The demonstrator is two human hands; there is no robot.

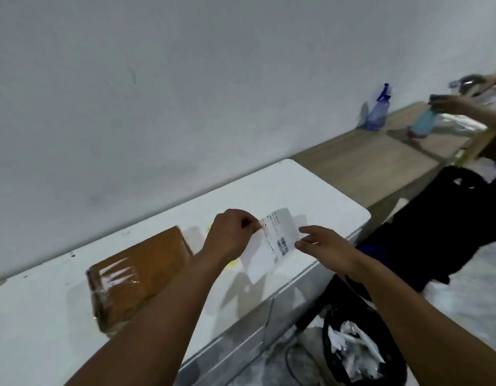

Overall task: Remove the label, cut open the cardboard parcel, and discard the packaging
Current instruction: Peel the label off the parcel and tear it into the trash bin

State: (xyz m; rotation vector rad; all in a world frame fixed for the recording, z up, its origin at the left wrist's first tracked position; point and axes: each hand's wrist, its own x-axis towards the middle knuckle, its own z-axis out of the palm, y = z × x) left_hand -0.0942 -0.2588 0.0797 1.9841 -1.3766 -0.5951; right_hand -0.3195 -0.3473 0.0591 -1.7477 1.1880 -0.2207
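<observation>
A brown cardboard parcel (138, 274) with clear tape on its top lies on the white table (46, 316), left of my arms. Both hands hold a white printed label (271, 240) in the air above the table's right part. My left hand (230, 235) pinches the label's left edge between thumb and fingers. At the right edge, near a barcode, my right hand (322, 246) pinches the label too. The label is off the parcel.
A black bin (361, 352) with crumpled white waste stands on the floor below the table's right end. A wooden bench (374, 162) to the right carries a blue spray bottle (379, 112). Another person's hand (452, 103) works there.
</observation>
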